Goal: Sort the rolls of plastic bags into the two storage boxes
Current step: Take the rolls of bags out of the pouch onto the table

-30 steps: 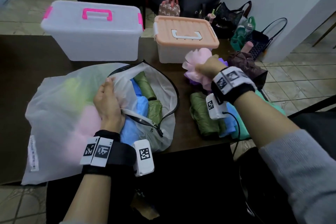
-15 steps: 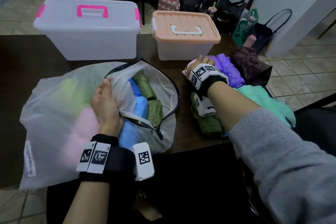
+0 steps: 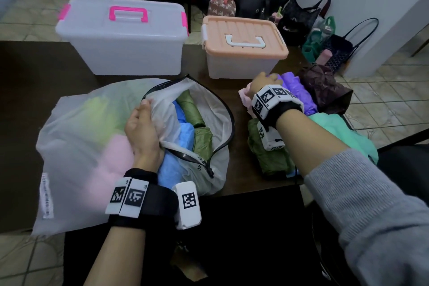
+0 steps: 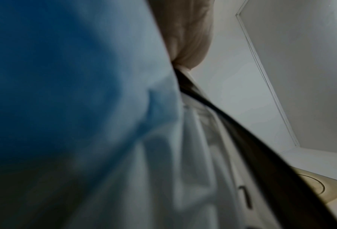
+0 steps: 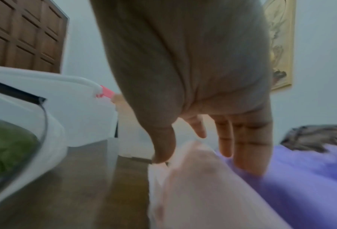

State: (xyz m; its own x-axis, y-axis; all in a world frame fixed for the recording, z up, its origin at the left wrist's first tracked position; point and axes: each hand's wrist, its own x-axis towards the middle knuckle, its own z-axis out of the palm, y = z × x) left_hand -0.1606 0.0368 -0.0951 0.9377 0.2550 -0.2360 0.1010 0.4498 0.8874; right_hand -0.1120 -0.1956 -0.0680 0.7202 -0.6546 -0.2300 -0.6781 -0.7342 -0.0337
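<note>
Sorting rolls of plastic bags on the table (image 3: 239,179)

Nearest, the left hand (image 3: 142,132) is pinching the open rim of the frosted zip bag (image 3: 76,146), blue and green rolls lying inside. Farther right, the right hand (image 3: 262,82) is resting with fingers (image 5: 249,147) spread over the pink roll (image 5: 203,186) and purple roll (image 3: 299,90). Beyond, the pink-handled box (image 3: 125,53) and peach-lidded box (image 3: 241,62) are sitting closed.

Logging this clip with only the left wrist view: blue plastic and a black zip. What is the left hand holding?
Observer: The left hand grips the rim of the zip bag.
Operator: And the right hand?
Observer: The right hand touches the purple roll with straight fingers, beside the pink roll.
Operator: Are the boxes open?
Observer: No, both the clear box and the orange box have lids on.
</note>
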